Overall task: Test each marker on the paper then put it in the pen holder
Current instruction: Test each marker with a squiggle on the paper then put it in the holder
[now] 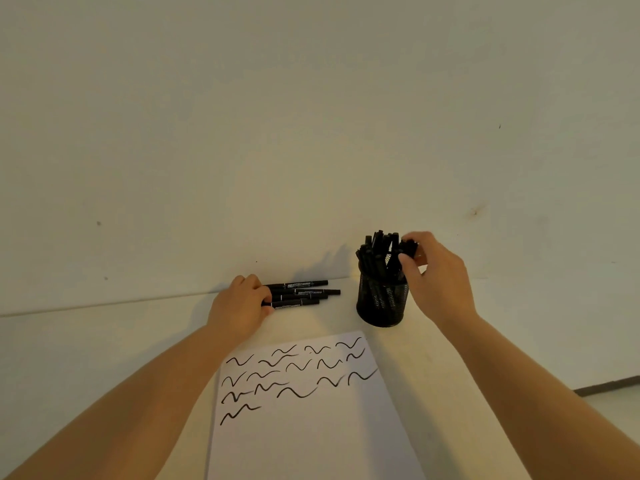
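- Left grip (242, 306) curls round the ends of loose markers (301, 293) lying on the surface (104, 341).
- Right grip (434, 271) pinches a marker (408, 247) over the pen holder (381, 303).
- Squiggled paper (311, 427) lies near.

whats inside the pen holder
The pen holder holds a crowded bunch of black markers, tops sticking out. The right hand pinches one at the rim. Their lower ends and exact count are hidden.

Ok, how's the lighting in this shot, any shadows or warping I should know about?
Head view: dim, warm, yellowish light; the pen holder and loose markers throw soft shadows up the wall; the wide lens bends the table edge; scribbles on the paper stay sharp, no glare.
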A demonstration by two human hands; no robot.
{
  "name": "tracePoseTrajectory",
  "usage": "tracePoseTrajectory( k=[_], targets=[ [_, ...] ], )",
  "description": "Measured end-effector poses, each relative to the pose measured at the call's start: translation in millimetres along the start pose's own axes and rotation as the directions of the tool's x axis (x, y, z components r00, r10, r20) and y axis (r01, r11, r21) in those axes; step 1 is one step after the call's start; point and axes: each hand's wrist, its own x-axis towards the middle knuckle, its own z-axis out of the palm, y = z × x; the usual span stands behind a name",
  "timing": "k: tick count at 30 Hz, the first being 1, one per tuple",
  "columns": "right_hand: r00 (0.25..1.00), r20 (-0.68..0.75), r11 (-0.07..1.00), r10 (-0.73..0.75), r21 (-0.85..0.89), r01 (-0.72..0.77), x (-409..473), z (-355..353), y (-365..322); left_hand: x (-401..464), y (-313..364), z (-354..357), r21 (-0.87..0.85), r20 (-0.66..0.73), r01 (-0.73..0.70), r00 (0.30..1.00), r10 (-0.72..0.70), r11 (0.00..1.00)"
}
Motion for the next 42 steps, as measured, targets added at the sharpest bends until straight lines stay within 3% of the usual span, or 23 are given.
tracePoseTrajectory(
  k=[8,11,14,16,18,21,24,30,35,39,42],
  targets=[
    [1.0,0.011,0.996,0.025,-0.091,-0.024,-1.6,2.2,-1.6,-5.5,3.4,-6.9,-0.056,-0.045,0.036,0.998,-0.038,0.998],
    [0.994,-0.107,0.987,-0.024,-0.158,0.007,-10.6,-2.6,-14.7,-15.7,14.4,-23.0,-0.205,-0.084,0.075,0.992,-0.093,0.976],
    [0.988,-0.129,0.996,-0.084,-0.043,0.079,-34.7,-3.9,-36.6,-38.3,30.8,-45.0,-0.434,-0.099,0.101,0.982,-0.158,0.895],
    [0.999,0.003,0.984,0.036,0.175,-0.036,-56.5,-0.2,-52.7,-60.7,43.0,-57.9,-0.561,-0.093,0.089,0.981,-0.17,0.823],
    [0.971,0.203,0.889,0.128,0.411,-0.204,-81.2,6.0,-70.8,-86.2,54.6,-67.3,-0.658,-0.063,0.073,0.986,-0.151,0.75],
    [0.906,0.411,0.785,0.1,0.526,-0.326,-114.3,19.8,-90.6,-122.3,68.6,-72.2,-0.74,0.033,0.085,0.995,-0.09,0.667],
    [0.882,0.458,0.721,0.107,0.575,-0.386,-134.1,29.6,-102.9,-148.1,69.6,-71.8,-0.745,0.093,0.108,0.994,-0.058,0.658],
    [0.884,0.403,0.62,0.238,0.637,-0.458,-148.0,29.8,-118.7,-174.2,56.5,-84.2,-0.786,0.199,0.187,0.979,-0.045,0.589],
    [0.851,0.49,0.715,0.186,0.526,-0.46,-157.1,34.1,-130.3,-189.6,55.5,-90.2,-0.757,0.166,0.19,0.981,-0.098,0.625],
    [0.814,0.441,0.665,0.378,0.483,-0.57,-162.8,47.7,-134.0,-202.9,57.3,-86.6,-0.701,0.146,0.225,0.974,-0.173,0.677],
    [0.77,0.23,0.588,0.595,0.528,-0.612,-142.8,38.4,-112.3,-216.0,40.1,-80.5,-0.544,0.127,0.284,0.958,-0.257,0.789]
  ],
)
